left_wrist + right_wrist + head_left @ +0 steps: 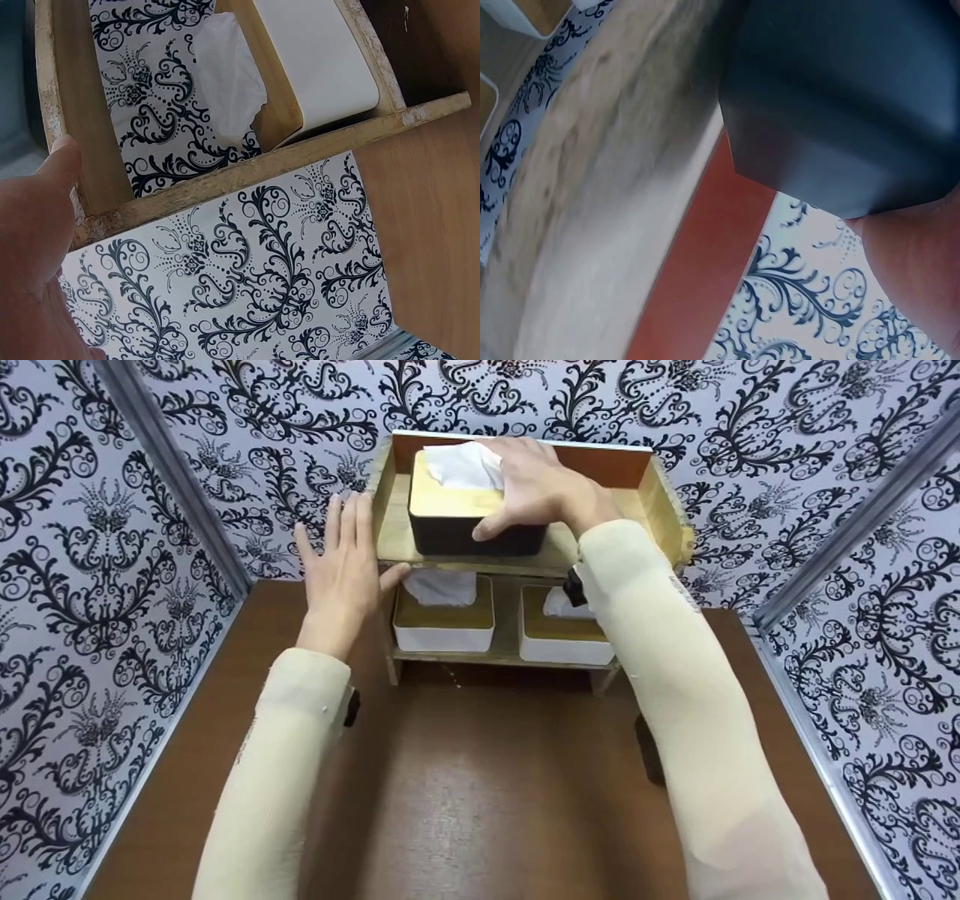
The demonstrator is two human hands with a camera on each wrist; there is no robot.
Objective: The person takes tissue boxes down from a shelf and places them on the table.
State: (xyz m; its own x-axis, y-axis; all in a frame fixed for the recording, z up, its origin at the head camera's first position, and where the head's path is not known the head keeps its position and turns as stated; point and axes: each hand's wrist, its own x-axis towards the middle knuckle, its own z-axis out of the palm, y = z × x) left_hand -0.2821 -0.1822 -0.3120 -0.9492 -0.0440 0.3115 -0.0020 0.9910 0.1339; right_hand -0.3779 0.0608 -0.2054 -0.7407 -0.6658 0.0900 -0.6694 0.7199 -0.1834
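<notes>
My right hand (536, 484) grips a black tissue box (480, 534) with a light wooden lid and a white tissue sticking out. The thumb lies along its front side and the other fingers reach over to the back. The box is at the left part of the top tier of a small wooden shelf (600, 556). In the right wrist view, the dark tissue box (832, 112) fills the upper right, a finger against its edge. My left hand (341, 562) is at the shelf's left side, fingers straight, thumb at the front corner; the left wrist view shows its thumb on the wooden edge (51, 97).
Two white tissue boxes with wooden lids, a left one (444, 639) and a right one (566, 650), stand on the lower tier. The shelf stands on a brown table (450, 780). Patterned walls (825, 450) with metal frame strips enclose the back and sides.
</notes>
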